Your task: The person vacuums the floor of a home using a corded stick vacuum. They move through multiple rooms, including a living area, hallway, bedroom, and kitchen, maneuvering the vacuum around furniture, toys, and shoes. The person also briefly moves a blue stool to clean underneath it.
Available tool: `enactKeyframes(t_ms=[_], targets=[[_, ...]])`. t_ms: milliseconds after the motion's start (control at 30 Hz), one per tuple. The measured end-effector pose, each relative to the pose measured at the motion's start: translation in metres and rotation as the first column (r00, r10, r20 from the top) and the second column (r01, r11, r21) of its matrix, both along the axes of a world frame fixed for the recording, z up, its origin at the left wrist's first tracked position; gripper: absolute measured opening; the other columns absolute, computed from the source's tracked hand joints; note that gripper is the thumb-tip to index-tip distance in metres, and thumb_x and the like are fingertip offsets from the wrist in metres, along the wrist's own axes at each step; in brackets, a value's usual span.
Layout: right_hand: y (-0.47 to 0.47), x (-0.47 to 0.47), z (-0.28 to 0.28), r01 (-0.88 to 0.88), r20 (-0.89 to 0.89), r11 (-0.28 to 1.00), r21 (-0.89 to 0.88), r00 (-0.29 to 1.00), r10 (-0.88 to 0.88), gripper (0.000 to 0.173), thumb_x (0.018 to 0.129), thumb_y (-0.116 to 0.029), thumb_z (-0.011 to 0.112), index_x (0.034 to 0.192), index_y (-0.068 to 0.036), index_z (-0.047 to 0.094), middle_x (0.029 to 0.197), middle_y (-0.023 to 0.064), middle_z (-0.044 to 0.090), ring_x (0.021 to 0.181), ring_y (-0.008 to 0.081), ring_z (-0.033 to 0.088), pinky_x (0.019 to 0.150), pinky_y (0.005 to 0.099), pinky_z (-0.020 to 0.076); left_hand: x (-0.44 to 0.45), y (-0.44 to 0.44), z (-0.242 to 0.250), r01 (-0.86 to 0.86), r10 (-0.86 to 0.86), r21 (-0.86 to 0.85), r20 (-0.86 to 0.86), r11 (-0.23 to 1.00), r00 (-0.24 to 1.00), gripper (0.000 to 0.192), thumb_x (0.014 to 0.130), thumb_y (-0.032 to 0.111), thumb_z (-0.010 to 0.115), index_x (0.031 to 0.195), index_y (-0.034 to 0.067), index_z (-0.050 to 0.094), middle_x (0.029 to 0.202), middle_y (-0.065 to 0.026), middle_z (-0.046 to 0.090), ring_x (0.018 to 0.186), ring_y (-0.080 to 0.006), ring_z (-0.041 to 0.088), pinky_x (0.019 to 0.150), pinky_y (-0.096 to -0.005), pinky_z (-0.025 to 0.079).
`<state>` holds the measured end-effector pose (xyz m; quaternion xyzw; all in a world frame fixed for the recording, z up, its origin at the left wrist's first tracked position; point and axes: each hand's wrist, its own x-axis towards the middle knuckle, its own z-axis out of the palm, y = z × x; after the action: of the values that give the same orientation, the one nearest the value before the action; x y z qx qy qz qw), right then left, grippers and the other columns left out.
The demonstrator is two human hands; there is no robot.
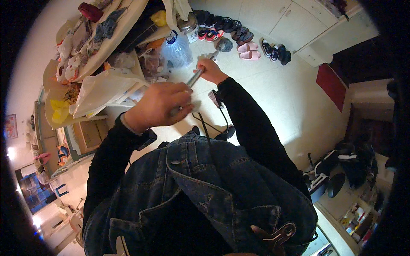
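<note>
My left hand (160, 104) is wrapped around the upper end of a metal mop handle (194, 79). Further down the same pole, my right hand (211, 71) grips it with the fingers curled round. The pole slants away from me to a grey mop head (225, 44) on the pale tiled floor (256, 92). That mop head lies close to several shoes and a pair of pink slippers (249, 51). By my right wrist is a small device (214, 97) with a black cable.
A large clear water bottle (176, 49) and a lidded jar (189, 27) stand left of the mop. Dark shoes (241, 34) line the white cabinets (288, 19). At left, a cluttered table (112, 48) and a plastic bag (99, 89). A red mat (331, 86) lies right.
</note>
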<state>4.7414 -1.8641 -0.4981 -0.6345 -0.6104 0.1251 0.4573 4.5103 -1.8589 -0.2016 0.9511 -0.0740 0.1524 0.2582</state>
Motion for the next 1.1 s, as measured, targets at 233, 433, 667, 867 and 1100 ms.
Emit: enactKeyframes(t_ms=[233, 433, 667, 867, 1100], targets=[[-0.067, -0.002, 0.0, -0.016, -0.094, 0.961, -0.276, 0.995, -0.011, 0.024, 0.072, -0.023, 0.076, 0.08, -0.004, 0.063, 0.076, 0.0171, 0.064, 0.073, 0.0373, 0.063, 0.064, 0.0439, 0.0489, 0.023, -0.008, 0.015, 0.13, -0.142, -0.148, -0.069, 0.98, 0.988, 0.011, 0.077, 0.009, 0.069, 0.081, 0.004, 0.06, 0.086, -0.0141, 0.065, 0.071, -0.0348, 0.065, 0.06, -0.0422, 0.051], [-0.129, -0.006, 0.035, -0.072, -0.213, 0.963, -0.26, 0.977, 0.015, 0.021, 0.074, -0.02, 0.074, 0.077, -0.003, 0.061, 0.075, 0.0189, 0.063, 0.073, 0.0386, 0.063, 0.064, 0.0456, 0.048, 0.025, -0.015, 0.034, 0.222, -0.243, -0.395, -0.003, 0.892, 0.97, 0.011, 0.077, 0.01, 0.062, 0.08, 0.0, 0.062, 0.085, -0.0205, 0.067, 0.079, -0.038, 0.07, 0.069, -0.0434, 0.056], [-0.2, 0.043, -0.024, 0.107, -0.067, 0.937, -0.331, 0.988, -0.136, 0.027, 0.074, -0.018, 0.08, 0.074, -0.004, 0.056, 0.066, 0.0144, 0.054, 0.063, 0.0308, 0.055, 0.058, 0.0409, 0.0432, 0.04, -0.031, -0.049, 0.118, -0.215, -0.532, -0.124, 0.839, 0.969, 0.028, 0.091, 0.017, 0.055, 0.107, -0.002, 0.067, 0.112, -0.0204, 0.069, 0.105, -0.038, 0.065, 0.091, -0.0464, 0.05], [-0.239, 0.069, -0.076, 0.194, 0.013, 0.787, -0.585, 0.973, -0.23, 0.032, 0.068, -0.025, 0.086, 0.078, -0.007, 0.062, 0.071, 0.0138, 0.064, 0.068, 0.0331, 0.064, 0.061, 0.0434, 0.0494, 0.046, -0.059, -0.116, -0.004, -0.195, -0.774, -0.164, 0.633, 0.967, 0.02, 0.097, 0.013, 0.058, 0.106, -0.003, 0.066, 0.106, -0.0176, 0.066, 0.099, -0.0288, 0.064, 0.087, -0.0386, 0.049], [-0.185, 0.002, -0.069, 0.069, 0.033, 0.922, -0.381, 0.998, -0.061, 0.034, 0.069, -0.03, 0.085, 0.077, -0.008, 0.061, 0.073, 0.0133, 0.063, 0.071, 0.035, 0.064, 0.062, 0.0438, 0.0496, -0.032, -0.032, -0.097, 0.035, -0.098, -0.706, -0.049, 0.707, 0.994, 0.016, 0.095, 0.012, 0.06, 0.091, -0.004, 0.062, 0.089, -0.0164, 0.061, 0.082, -0.027, 0.058, 0.077, -0.0391, 0.046]])
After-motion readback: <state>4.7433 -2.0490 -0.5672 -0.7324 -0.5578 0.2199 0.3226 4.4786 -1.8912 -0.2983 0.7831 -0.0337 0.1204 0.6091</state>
